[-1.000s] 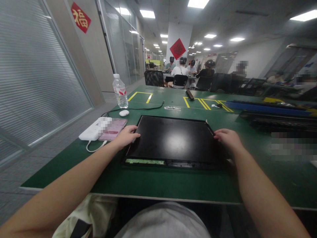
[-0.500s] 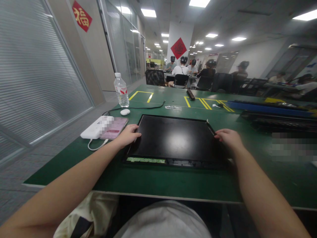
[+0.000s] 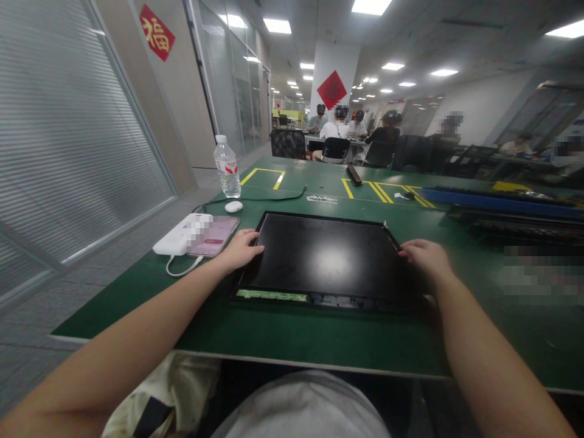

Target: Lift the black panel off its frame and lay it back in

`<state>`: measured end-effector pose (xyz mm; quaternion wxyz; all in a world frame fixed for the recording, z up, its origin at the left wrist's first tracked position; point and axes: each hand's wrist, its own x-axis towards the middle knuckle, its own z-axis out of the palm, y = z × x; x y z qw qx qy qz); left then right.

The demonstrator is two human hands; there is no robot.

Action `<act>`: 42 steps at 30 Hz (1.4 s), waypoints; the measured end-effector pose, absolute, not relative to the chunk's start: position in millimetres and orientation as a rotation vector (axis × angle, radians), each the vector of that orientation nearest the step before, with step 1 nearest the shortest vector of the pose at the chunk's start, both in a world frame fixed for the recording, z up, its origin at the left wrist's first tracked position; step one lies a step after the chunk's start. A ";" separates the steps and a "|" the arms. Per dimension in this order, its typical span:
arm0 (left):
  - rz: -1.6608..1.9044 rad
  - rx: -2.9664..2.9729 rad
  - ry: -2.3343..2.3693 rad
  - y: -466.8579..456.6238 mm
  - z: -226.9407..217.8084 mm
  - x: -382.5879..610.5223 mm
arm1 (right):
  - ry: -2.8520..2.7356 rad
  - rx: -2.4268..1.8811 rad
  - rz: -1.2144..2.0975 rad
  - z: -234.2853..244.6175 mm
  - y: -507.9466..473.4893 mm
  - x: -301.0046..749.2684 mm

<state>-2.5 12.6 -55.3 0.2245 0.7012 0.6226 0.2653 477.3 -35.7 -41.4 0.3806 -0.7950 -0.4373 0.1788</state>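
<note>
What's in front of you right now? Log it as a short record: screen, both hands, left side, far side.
Screen: black, on the green table; green strip along its near edge, toward the left
Left hand: at the screen's left edge
Right hand: fingers at its right edge
Left side: phone, white cord
Far side: upright bottle, black cable

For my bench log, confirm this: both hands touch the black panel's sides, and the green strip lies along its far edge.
The edge is wrong: the head view shows the green strip along the near edge of the black panel, not the far one. The left hand and right hand do touch its sides.
</note>
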 end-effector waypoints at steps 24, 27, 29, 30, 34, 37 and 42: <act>0.580 2.185 1.633 11.6 -51.6 -6.0 | -1.236 -2.124 0.350 -37.7 -35.4 475.1; 0.521 2.275 1.579 10.2 -49.5 -10.5 | -1.261 -2.115 0.311 -37.4 -35.4 475.4; 0.499 2.374 1.538 9.0 -47.7 -13.9 | -1.285 -2.066 0.271 -38.5 -35.3 475.2; 0.490 2.430 1.505 8.1 -46.3 -15.4 | -1.307 -2.029 0.253 -39.5 -35.2 475.0; 0.398 2.574 1.259 1.5 -36.2 -18.3 | -1.473 -1.884 0.236 -45.6 -32.9 473.6; 0.301 2.579 1.140 -5.8 -26.5 -18.2 | -1.593 -1.887 0.252 -49.8 -30.8 473.2; 0.225 2.553 1.041 -14.4 -17.1 -20.0 | -1.686 -1.922 0.274 -52.3 -30.1 473.0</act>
